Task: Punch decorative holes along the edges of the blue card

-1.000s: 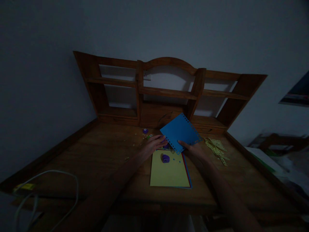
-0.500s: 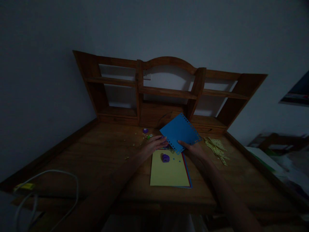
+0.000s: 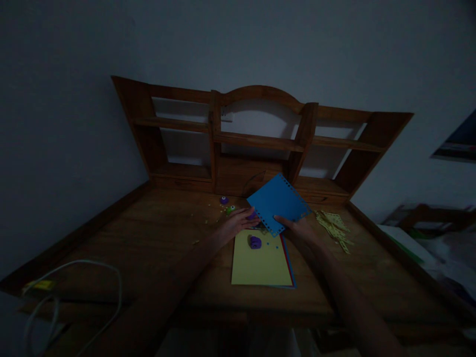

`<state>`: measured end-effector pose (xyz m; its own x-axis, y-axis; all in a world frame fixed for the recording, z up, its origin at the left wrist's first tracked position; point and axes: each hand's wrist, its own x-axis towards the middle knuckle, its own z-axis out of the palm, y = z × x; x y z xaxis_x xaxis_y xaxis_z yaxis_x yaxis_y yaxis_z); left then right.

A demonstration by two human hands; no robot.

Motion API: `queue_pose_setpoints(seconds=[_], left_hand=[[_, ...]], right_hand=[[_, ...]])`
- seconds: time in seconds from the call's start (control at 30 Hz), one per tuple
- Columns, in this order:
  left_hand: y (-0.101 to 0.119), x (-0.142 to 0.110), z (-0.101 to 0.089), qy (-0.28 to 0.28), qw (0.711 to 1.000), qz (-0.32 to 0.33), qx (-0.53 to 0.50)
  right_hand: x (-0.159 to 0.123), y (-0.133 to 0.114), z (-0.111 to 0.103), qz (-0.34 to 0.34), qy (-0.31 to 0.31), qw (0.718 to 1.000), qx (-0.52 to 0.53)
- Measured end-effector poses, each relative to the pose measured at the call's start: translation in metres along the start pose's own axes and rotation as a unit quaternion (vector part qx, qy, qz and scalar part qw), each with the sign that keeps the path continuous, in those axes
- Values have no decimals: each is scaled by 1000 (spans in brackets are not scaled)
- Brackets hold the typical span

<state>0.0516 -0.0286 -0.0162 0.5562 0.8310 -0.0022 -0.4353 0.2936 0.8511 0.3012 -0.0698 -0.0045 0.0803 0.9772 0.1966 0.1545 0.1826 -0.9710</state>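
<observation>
My right hand [image 3: 297, 229] pinches a blue sheet of paper [image 3: 277, 201] near its lower corner, thumb on top. Rows of small holes run along two of the sheet's edges, and it is tilted above the desk. At its left edge, my left hand [image 3: 238, 221] is closed round a purple paper punch [image 3: 253, 214], largely hidden by the fingers. Below lies a yellow sheet [image 3: 260, 267] on top of red and blue sheets. A second purple punch [image 3: 255, 242] and small blue punched bits [image 3: 277, 247] rest on it.
Yellow punched strips [image 3: 332, 228] lie at the right. Beyond my left hand are a purple round piece with an eye [image 3: 223, 200] and a green one [image 3: 231, 209], with pale scraps around. A wooden shelf unit [image 3: 260, 144] stands behind; a white cable [image 3: 118, 287] loops at lower left.
The fingers of my left hand have shifted slightly on the purple punch, and more of it shows. The blue sheet and my right hand stay almost where they were.
</observation>
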Motion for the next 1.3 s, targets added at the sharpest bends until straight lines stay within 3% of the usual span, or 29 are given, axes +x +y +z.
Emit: queue_pose_setpoints(seconds=[0.93, 1.3], left_hand=[[-1, -2, -1, 15, 1000, 8, -4], [-1, -1, 1, 15, 1000, 16, -12]], right_hand=[[-3, 4, 6, 14, 9, 997, 70], [-2, 1, 4, 8, -6, 999, 52]])
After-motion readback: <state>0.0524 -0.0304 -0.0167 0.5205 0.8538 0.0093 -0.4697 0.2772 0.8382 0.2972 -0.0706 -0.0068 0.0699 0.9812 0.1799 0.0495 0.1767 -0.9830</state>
